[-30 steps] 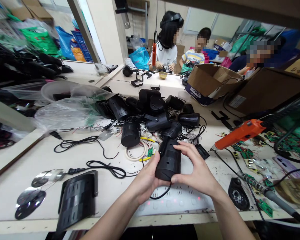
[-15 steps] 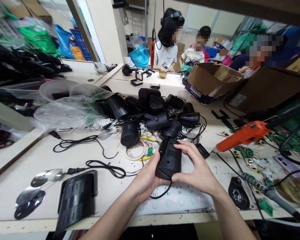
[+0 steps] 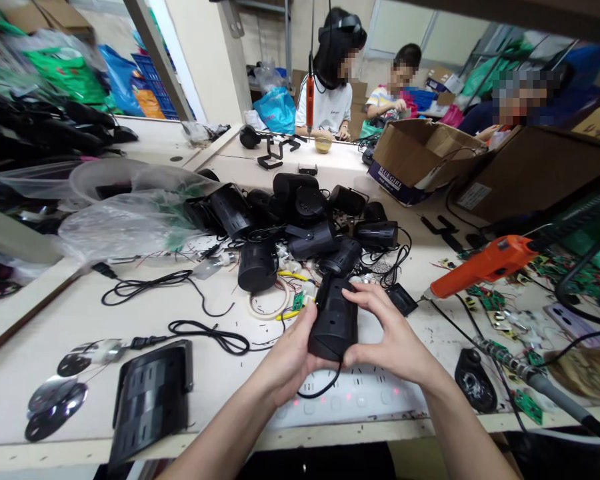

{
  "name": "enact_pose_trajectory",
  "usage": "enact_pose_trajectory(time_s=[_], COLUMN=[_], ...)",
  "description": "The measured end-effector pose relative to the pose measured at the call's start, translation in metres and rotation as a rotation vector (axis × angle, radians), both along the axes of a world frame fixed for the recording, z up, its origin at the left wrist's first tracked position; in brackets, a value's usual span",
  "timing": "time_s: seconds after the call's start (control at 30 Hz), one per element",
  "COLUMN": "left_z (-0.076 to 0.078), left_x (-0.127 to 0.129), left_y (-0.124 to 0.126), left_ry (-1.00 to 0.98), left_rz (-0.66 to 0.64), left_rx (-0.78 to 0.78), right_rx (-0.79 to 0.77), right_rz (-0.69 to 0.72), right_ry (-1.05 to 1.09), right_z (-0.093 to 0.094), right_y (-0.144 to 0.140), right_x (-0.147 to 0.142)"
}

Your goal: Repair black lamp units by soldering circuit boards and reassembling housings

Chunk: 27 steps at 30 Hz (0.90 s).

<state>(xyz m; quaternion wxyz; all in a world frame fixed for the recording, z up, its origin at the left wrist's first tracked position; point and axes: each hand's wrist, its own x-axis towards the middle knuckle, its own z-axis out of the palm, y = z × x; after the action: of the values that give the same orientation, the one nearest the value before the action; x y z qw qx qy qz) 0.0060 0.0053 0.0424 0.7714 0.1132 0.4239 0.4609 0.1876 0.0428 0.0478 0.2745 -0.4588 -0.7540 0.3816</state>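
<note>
The black cylindrical housing [image 3: 333, 319] sits between your two hands, lifted just above the white power strip [image 3: 353, 399] at the near edge of the table [image 3: 55, 313]. Its long axis runs away from you, tilted a little, the near end lower and toward your wrists, the far end pointing at the heap of similar black housings [image 3: 305, 223] farther back. A thin black cable [image 3: 325, 385] loops out from its near end.

Your left hand [image 3: 290, 353] clamps its left flank, thumb up along the side. Your right hand [image 3: 393, 340] closes on the right flank, with its fingers [image 3: 363, 293] curled over the top of the far end. So both grips are shut on the same piece, and neither hand is clearly nearer; the right one reaches farther along the axis.

Well off to the right lies the orange electric screwdriver [image 3: 485, 267], its tip pointing left toward the housing, and a soldering iron [image 3: 530, 380] near the table's edge. To the left lies a flat black panel [image 3: 153, 393]. Other people sit at the far table.
</note>
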Motion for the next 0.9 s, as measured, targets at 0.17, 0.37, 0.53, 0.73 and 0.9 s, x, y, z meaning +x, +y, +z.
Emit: enact_pose_trajectory(time_s=[0.17, 0.37, 0.53, 0.73, 0.9], left_z=[0.001, -0.003, -0.007, 0.006, 0.012], left_x=[0.001, -0.001, -0.009, -0.017, -0.022], left_y=[0.001, 0.001, 0.003, 0.012, 0.018], left_ry=[-0.009, 0.002, 0.030, 0.069, 0.103], left_rz=[-0.038, -0.025, -0.018, 0.099, 0.231], left_rx=[-0.004, 0.010, 0.085, -0.005, -0.062], right_rx=[-0.033, -0.026, 0.131, 0.187, -0.170], right_rz=[0.018, 0.034, 0.126, 0.140, -0.250], right_ry=[0.023, 0.010, -0.056, 0.026, 0.356], right_z=[0.000, -0.002, 0.012, 0.028, 0.007], right_y=[0.003, 0.005, 0.004, 0.004, -0.008], right_x=[0.000, -0.002, -0.010, -0.028, -0.034])
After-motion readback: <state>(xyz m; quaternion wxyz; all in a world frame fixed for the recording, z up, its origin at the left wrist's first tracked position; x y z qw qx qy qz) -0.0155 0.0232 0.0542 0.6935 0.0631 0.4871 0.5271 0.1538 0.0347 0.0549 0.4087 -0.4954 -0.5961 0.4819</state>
